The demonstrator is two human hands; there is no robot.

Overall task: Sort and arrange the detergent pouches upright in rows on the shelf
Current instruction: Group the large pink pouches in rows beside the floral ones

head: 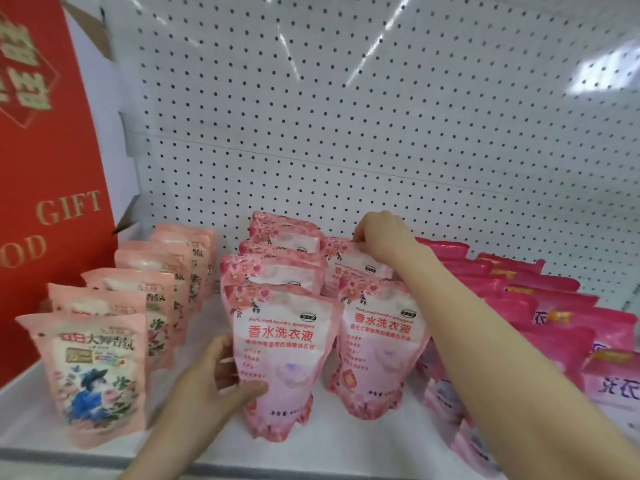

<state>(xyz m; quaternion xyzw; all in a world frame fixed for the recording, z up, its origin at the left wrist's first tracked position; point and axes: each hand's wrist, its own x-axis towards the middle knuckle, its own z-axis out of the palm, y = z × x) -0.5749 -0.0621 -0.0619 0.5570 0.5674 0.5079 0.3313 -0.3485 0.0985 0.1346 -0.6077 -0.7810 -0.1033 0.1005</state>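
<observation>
Low in the frame's centre, left hand (pixel 221 372) clasps the front pink pouch (pixel 277 355), steadying it upright on the white shelf (pixel 346 445). Right hand (pixel 377 237) pinches a rear pouch (pixel 349 268)'s top at centre, likely straightening its row.

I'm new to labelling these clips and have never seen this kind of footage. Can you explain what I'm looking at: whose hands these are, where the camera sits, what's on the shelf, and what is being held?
There is no machine here. A person wears one wide-angle camera on the head, looking down at their own bare hands. The white shelf has a pegboard back and rows of upright detergent pouches: pale pink illustrated pouches on the left, floral pink ones in the middle, brighter magenta pouches on the right. The left hand grips the side of the front floral pouch. The right hand reaches further back and pinches the top edge of a rear floral pouch. A red gift box stands at far left.
</observation>
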